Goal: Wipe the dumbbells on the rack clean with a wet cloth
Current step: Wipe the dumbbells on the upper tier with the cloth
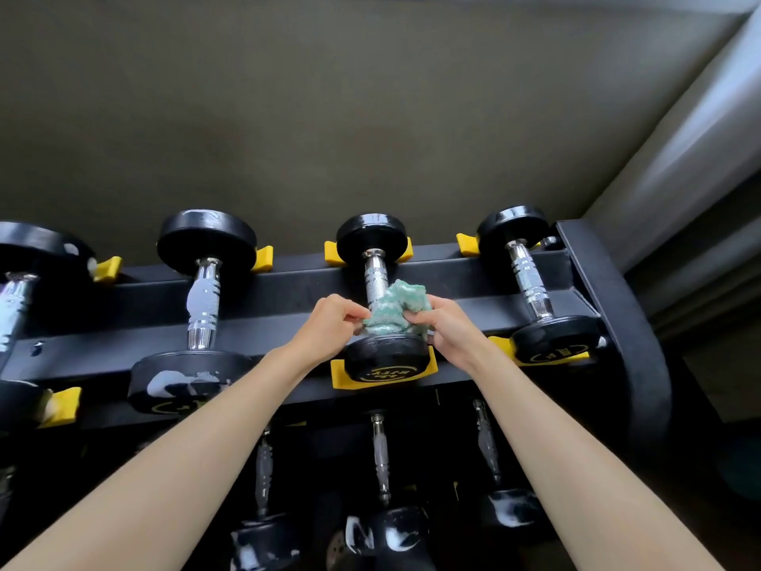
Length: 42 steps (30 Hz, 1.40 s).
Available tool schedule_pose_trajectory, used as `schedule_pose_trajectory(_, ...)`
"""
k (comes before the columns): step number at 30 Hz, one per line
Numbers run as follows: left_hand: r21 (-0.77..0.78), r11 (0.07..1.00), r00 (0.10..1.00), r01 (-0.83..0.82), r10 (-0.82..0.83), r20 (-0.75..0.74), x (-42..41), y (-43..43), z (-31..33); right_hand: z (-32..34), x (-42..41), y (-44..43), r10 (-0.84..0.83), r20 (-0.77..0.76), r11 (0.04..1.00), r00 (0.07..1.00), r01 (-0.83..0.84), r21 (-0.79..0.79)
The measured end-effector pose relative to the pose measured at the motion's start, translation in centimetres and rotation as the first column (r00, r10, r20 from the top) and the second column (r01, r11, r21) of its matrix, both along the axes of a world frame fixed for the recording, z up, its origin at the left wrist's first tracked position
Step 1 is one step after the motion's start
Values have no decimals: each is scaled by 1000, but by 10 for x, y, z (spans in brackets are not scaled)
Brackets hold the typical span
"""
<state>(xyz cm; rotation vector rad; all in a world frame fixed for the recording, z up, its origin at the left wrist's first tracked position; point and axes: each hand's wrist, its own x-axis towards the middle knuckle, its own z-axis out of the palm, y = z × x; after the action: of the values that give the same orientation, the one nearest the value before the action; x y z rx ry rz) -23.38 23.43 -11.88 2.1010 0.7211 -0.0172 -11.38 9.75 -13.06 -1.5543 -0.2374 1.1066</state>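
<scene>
Right now I see both hands pinching the green cloth (394,310): left hand (329,323) and right hand (447,329) bunch it around the dumbbell (385,356) handle. Cloth hides the lower handle; the rack's (453,278) bottom row is dim.

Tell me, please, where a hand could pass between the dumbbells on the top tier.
The widest bare gap lies over the rack rails between the smeared dumbbell and the middle dumbbell. It is crowded at the middle handle, where the left hand, right hand and green cloth meet.
</scene>
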Motion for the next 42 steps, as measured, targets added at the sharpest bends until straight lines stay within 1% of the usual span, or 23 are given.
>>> schedule_pose_trajectory(4,-84,995,996,46,-52,-72,3,9,10,10,0,0,-72,-131,997,989,68,-32)
schedule_pose_trajectory(6,-184,983,999,-14,8,-32,9,14,24,17,5,5,-147,-195,989,970,138,-62)
schedule_pose_trajectory(9,-378,919,991,-109,129,27,17,20,44,31,14,16,-224,-319,974,921,198,-112)
schedule_pose_trajectory(11,-433,891,986,-133,164,36,22,22,52,41,19,21,-245,-375,969,894,210,-134)
schedule_pose_trajectory(13,-436,889,982,-141,180,48,25,21,57,48,23,23,-261,-399,964,879,219,-149)
schedule_pose_trajectory(15,-416,894,970,-167,224,92,30,20,58,53,26,24,-256,-432,966,864,213,-146)
schedule_pose_trajectory(18,-374,911,935,-176,273,226,39,13,61,55,30,30,-254,-445,967,859,225,-118)
schedule_pose_trajectory(19,-363,918,925,-160,268,270,41,10,61,54,30,33,-269,-425,963,864,241,-119)
schedule_pose_trajectory(21,-283,955,927,-91,185,326,46,2,64,52,28,42,-278,-341,960,898,250,-124)
schedule_pose_trajectory(23,-116,993,949,-11,47,312,52,-4,64,50,27,47,-257,-303,966,918,242,-87)
schedule_pose_trajectory(25,21,998,959,52,-56,278,54,-5,63,49,28,44,-219,-404,967,888,254,36)
schedule_pose_trajectory(27,100,989,961,113,-134,240,55,-3,61,48,33,35,-133,-556,947,821,270,172)
schedule_pose_trajectory(29,168,969,961,181,-211,180,56,-1,58,48,36,27,-34,-632,938,774,243,247)
schedule_pose_trajectory(30,206,952,956,225,-257,144,57,0,57,47,38,25,-6,-633,942,774,218,257)
schedule_pose_trajectory(33,273,889,924,367,-383,6,61,2,55,44,37,24,34,-529,969,848,100,224)
schedule_pose_trajectory(35,218,907,929,361,-371,4,61,5,55,43,37,24,11,-459,977,888,87,193)
schedule_pose_trajectory(36,159,942,951,294,-305,47,59,7,56,41,38,24,-29,-450,976,893,123,181)
schedule_pose_trajectory(37,102,977,974,188,-199,110,57,10,58,41,40,22,-71,-457,969,887,169,178)
schedule_pose_trajectory(38,51,997,981,64,-72,182,54,14,58,39,43,22,-84,-448,966,890,182,181)
schedule_pose_trajectory(39,9,999,972,-50,46,231,50,20,57,38,45,21,-56,-401,973,914,140,182)
schedule_pose_trajectory(40,-22,992,962,-128,129,241,47,26,53,37,47,22,6,-292,985,956,44,165)
schedule_pose_trajectory(41,-43,985,960,-168,173,221,43,30,49,37,47,24,87,-151,990,985,-69,125)
schedule_pose_trajectory(42,-55,982,964,-182,189,189,40,32,44,34,47,27,161,2,985,987,-161,66)
